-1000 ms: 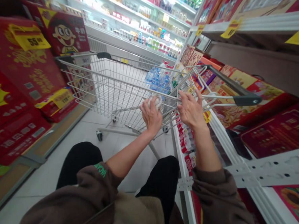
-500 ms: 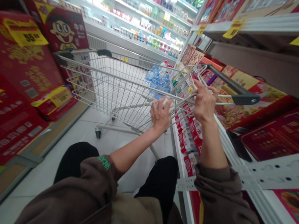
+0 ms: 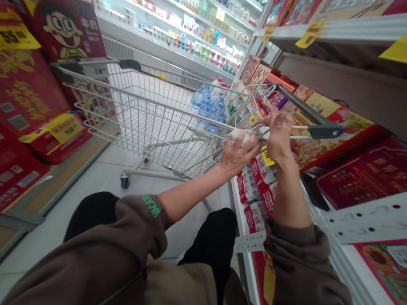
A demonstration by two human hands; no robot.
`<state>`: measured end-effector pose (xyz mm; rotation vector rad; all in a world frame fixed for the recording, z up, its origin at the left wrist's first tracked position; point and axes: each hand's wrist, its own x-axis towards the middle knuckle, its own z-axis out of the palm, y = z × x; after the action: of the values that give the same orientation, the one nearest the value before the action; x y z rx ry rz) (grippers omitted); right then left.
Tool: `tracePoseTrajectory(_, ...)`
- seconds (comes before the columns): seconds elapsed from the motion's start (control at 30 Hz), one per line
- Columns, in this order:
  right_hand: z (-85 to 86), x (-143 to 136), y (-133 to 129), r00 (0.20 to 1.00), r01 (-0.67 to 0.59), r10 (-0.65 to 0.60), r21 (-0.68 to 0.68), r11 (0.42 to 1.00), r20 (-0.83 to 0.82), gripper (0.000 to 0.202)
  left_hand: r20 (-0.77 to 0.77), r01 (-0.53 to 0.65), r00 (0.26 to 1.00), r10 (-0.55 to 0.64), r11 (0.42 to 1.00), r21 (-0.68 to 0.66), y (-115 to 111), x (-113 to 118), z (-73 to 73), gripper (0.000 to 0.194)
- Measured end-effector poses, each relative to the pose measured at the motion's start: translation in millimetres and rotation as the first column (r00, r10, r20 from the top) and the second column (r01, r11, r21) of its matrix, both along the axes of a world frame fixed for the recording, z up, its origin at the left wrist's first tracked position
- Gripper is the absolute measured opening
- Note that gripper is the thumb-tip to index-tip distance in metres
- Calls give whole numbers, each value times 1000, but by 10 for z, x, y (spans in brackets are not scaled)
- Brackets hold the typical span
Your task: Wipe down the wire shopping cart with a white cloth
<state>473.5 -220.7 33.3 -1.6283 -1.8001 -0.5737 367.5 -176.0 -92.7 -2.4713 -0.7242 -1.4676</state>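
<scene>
Clamping a whitish wad [image 3: 242, 136], likely soft, light and best gripped bunched under the palm, in curled left hand [image 3: 238, 153] at the stiff shopping cart [image 3: 165, 106] near its handle [image 3: 303, 105], and holding right hand [image 3: 279, 132] just beside, too unclear to tell whether gripping.

A crumpled whitish wad [image 3: 249, 136], partly hidden, sits in the left fingers [image 3: 237, 146]. The silvery wire shopping cart [image 3: 173, 108] stands upright, its basket stretching ahead and left of them, its dark handle [image 3: 304, 106] to their right.
</scene>
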Motion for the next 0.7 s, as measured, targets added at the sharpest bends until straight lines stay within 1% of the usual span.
tracePoseTrajectory(0.1,-9,4,10,1000,12,-12,-13,1000,-26,95,-56,-25,998,21,997,-72,-12,-45,-221,39)
tracePoseTrajectory(0.13,-15,8,17,999,14,-15,-19,1000,-31,94,-62,-37,998,32,996,-85,-15,-75,-262,39)
tracePoseTrajectory(0.17,-21,13,24,999,16,-17,-26,1000,-30,94,-56,-47,998,42,995,-91,-20,-93,-272,39)
tracePoseTrajectory(0.2,-26,16,30,1000,19,-20,-30,999,-23,93,-42,-51,998,47,995,-88,-28,-93,-246,39)
tracePoseTrajectory(0.23,-30,18,33,1000,22,-22,-31,999,-12,93,-27,-46,999,44,996,-73,-38,-71,-190,39)
tracePoseTrajectory(0.33,-34,21,19,999,24,-23,-18,1000,34,92,-47,4,999,-3,999,33,-55,75,45,40)
tracePoseTrajectory(0.37,-33,23,8,999,23,-22,-10,1000,49,91,-67,26,998,-22,997,71,-50,116,94,40)
tracePoseTrajectory(0.4,-33,25,-5,998,20,-20,-4,1000,62,90,-80,46,996,-38,994,101,-39,138,107,41)
tracePoseTrajectory(0.43,-34,28,-17,997,17,-17,-2,1000,70,89,-78,59,996,-50,991,118,-23,134,79,41)
tracePoseTrajectory(0.47,-35,30,-25,997,13,-13,-5,1000,73,89,-63,68,996,-61,990,120,-6,105,15,41)
tracePoseTrajectory(0.53,-40,29,-26,998,9,-8,-20,1000,63,89,-30,83,996,-81,993,88,23,-7,-178,38)
tracePoseTrajectory(0.6,-50,17,-3,999,12,-11,-26,1000,44,89,-23,71,997,-71,997,30,28,-120,-351,32)
tracePoseTrajectory(0.63,-56,8,15,999,18,-17,-17,1000,38,90,-30,49,998,-49,999,5,16,-152,-396,30)
tracePoseTrajectory(0.67,-64,-2,33,999,24,-24,-5,1000,34,89,-39,19,999,-19,1000,-11,-3,-159,-404,29)
tracePoseTrajectory(0.7,-72,-11,48,999,29,-30,8,1000,31,89,-47,-14,999,13,1000,-15,-25,-143,-380,29)
